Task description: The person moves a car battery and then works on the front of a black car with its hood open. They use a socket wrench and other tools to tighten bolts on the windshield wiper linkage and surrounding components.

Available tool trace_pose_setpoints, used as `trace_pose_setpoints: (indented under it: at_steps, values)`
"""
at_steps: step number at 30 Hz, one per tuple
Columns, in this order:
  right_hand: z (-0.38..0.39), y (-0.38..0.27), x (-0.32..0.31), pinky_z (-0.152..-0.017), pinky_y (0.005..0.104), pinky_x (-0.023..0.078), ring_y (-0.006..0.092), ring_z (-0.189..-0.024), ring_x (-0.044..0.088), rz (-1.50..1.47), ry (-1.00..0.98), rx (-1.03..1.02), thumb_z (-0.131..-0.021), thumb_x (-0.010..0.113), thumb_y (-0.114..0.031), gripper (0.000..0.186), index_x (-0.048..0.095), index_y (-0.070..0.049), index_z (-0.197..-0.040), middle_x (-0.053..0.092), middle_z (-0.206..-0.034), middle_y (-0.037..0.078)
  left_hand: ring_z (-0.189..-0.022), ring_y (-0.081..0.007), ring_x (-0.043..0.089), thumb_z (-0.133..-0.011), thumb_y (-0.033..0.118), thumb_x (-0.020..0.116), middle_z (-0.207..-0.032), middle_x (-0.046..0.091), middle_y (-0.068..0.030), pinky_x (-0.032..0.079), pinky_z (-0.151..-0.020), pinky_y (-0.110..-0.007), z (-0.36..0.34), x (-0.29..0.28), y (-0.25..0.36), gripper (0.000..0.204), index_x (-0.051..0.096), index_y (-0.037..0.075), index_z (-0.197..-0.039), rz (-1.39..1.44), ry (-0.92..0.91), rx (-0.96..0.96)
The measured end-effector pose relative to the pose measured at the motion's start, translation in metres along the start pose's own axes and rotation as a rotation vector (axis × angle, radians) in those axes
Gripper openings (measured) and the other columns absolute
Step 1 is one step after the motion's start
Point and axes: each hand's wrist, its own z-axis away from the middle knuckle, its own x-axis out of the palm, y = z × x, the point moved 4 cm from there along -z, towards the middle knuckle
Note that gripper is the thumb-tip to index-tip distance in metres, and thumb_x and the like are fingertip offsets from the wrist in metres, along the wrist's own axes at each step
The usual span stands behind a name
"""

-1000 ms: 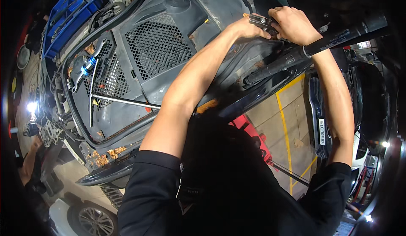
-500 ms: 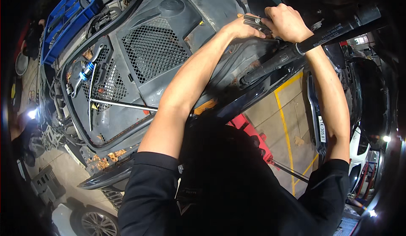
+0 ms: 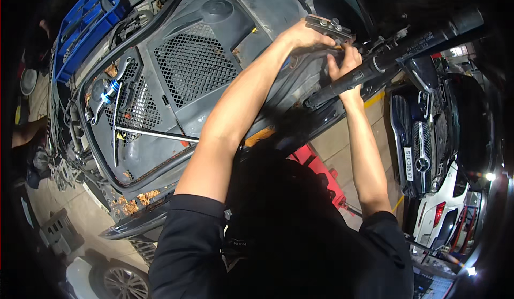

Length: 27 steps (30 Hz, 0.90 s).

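Observation:
My left hand (image 3: 310, 35) is closed around the near end of a dark metal bracket (image 3: 331, 27) with bolts standing on top, at the side edge of the car's front. Just below the bracket, my right hand (image 3: 348, 66) reaches up with curled fingers and raised thumb. Its fingertips are close to the bracket's underside; whatever they pinch is too small to make out. A thick black strut (image 3: 396, 58) slants past the right wrist, in front of part of it.
On the black cowl cover (image 3: 198, 63) lie a blue-and-chrome ratchet tool (image 3: 111, 91) and a long metal T-bar (image 3: 155, 133). A blue tool tray (image 3: 85, 25) stands at far left. Beneath the car's edge is a red jack (image 3: 321, 173). Another dark car (image 3: 423, 138) stands at right.
My right hand has come off the top of the bracket and moved down and left, below it and behind the strut. The left hand keeps its hold; more of the bracket shows.

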Motion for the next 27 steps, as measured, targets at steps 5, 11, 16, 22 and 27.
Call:
trace_pose_setpoints:
  at_steps: [5,11,16,22,27]
  values:
    - [-0.018,0.006,0.023,-0.085,0.0437,0.050,0.0385,-0.097,0.063,-0.084,-0.037,0.158,-0.077,0.072,-0.020,0.033,0.065,0.001,-0.100,0.067,-0.098,0.022,-0.087,-0.0148,0.065,-0.077,0.003,0.077,-0.095,0.071,-0.0069,0.053,-0.077,-0.029,0.002,-0.002,-0.001,0.027,0.069,0.001,-0.102,0.239,0.017,0.024]
    - [-0.035,0.001,0.029,-0.084,0.0479,0.050,0.0423,-0.090,0.064,0.071,-0.242,0.272,-0.078,0.065,-0.018,0.028,0.066,0.003,-0.096,0.067,-0.091,0.025,-0.090,-0.0143,0.064,-0.080,0.002,0.073,-0.097,0.070,-0.0070,0.052,-0.082,-0.028,-0.005,-0.004,-0.016,0.026,0.066,0.001,-0.105,0.158,0.122,-0.004]
    - [-0.029,0.007,0.025,-0.079,0.0467,0.052,0.0420,-0.084,0.065,-0.007,-0.179,0.348,-0.077,0.066,-0.016,0.023,0.068,0.003,-0.091,0.067,-0.084,0.026,-0.087,-0.0140,0.066,-0.077,0.000,0.075,-0.097,0.071,-0.0095,0.054,-0.079,-0.027,-0.008,0.004,-0.018,0.026,0.066,-0.001,-0.101,0.189,0.155,0.030]
    - [-0.033,0.011,0.030,-0.075,0.0390,0.051,0.0322,-0.075,0.067,-0.116,-0.094,0.236,-0.073,0.064,-0.006,0.016,0.070,0.003,-0.085,0.067,-0.076,0.019,-0.076,-0.0101,0.062,-0.070,-0.001,0.073,-0.084,0.068,-0.0030,0.051,-0.070,-0.025,-0.009,-0.006,-0.028,0.023,0.065,0.001,-0.092,0.133,0.157,-0.075]
    - [-0.018,0.041,0.050,-0.058,0.0408,0.049,0.0346,-0.058,0.064,-0.333,0.092,0.163,-0.074,0.065,-0.015,0.017,0.064,-0.001,-0.082,0.064,-0.068,0.017,-0.081,-0.0132,0.065,-0.072,0.001,0.077,-0.090,0.070,-0.0065,0.053,-0.075,-0.027,-0.002,0.003,0.009,0.029,0.068,0.000,-0.100,0.038,0.088,-0.034]
